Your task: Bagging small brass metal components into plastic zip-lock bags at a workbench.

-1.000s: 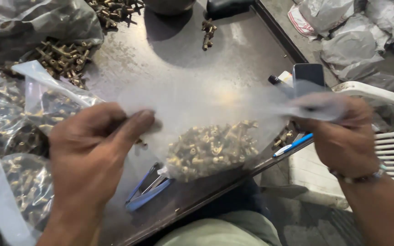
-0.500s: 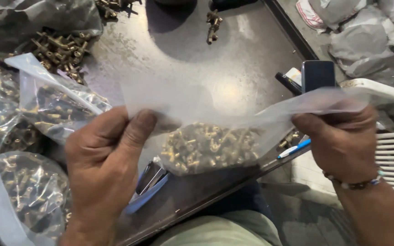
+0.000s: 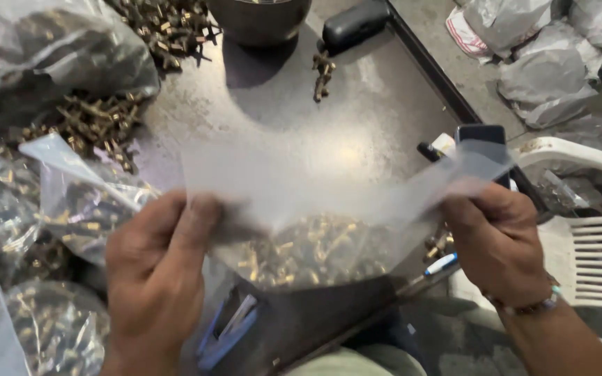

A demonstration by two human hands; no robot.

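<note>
Over the near edge of the dark table [image 3: 384, 118], I see my left hand [image 3: 155, 278] and right hand [image 3: 499, 244] each pinching shut on a top corner of a clear plastic bag [image 3: 329, 202]. Small brass fittings [image 3: 308, 254] sag in its bottom. More filled bags [image 3: 57, 327] lie left; a metal bowl [image 3: 259, 21] stands beyond.
</note>
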